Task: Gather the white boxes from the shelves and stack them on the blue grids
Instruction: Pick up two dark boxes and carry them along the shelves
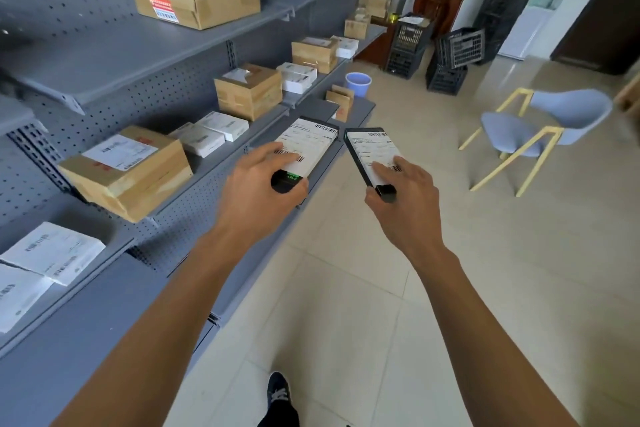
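Grey shelves (145, 45) along pale tile floor (346, 305); beside shelves, left hand (263, 180) gripping labelled dark box (308, 146), right hand (401, 194) gripping another box (370, 149).

Label print (304, 144) — too small, blurred

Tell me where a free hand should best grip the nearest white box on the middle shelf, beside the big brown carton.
Probably by its two long sides, from above and the aisle side. The white box lies flat with its top exposed, but the brown carton crowds its left and another white box sits at its far right.
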Tool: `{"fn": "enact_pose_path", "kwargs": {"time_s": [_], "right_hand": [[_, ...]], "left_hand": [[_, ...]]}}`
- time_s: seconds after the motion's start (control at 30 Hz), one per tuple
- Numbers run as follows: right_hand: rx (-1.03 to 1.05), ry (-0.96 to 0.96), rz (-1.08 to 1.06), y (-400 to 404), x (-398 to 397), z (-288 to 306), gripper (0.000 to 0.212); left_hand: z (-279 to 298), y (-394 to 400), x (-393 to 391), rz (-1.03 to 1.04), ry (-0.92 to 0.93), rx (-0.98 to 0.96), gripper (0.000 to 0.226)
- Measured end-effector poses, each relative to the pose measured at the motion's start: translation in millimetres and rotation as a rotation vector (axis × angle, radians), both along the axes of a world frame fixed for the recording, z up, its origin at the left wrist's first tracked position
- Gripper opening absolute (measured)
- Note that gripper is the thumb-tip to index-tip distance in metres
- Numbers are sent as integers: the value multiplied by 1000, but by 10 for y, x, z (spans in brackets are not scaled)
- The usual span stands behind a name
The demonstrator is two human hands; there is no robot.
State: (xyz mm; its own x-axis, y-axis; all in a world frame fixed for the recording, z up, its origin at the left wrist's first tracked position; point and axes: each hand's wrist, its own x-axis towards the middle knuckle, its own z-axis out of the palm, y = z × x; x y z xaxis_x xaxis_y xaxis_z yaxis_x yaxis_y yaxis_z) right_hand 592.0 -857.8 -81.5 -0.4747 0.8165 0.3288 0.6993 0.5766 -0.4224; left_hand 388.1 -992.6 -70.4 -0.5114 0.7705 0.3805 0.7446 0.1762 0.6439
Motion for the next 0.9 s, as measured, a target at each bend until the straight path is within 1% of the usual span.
{"fn": "enact_pose_path", "kwargs": {"time_s": [0.1, 0.27, 0.37, 0.53, 0.73, 0.9], "right_hand": [[30, -21, -19, 360, -190, 45, 45], [101, 33, -93, 880, -274, 65, 41], [125, 68, -153, 1142, -175, 20, 41], [115, 81, -252, 1650, 51, -19, 40], [117, 139, -294, 2524, 289, -108, 41], [113, 168, -325, 3356, 500, -90, 41]], "left_hand": [[0, 421, -227, -7, -6, -6, 45], [41, 1173, -375, -99, -28, 18, 44], [48, 1564, -305, -158, -39, -7, 43], [-22, 2238, -196, -246, -2, -54, 45], [-111, 3203, -13, -311, 35, -78, 45], [-33, 4099, 260, -338, 74, -82, 45]]}}
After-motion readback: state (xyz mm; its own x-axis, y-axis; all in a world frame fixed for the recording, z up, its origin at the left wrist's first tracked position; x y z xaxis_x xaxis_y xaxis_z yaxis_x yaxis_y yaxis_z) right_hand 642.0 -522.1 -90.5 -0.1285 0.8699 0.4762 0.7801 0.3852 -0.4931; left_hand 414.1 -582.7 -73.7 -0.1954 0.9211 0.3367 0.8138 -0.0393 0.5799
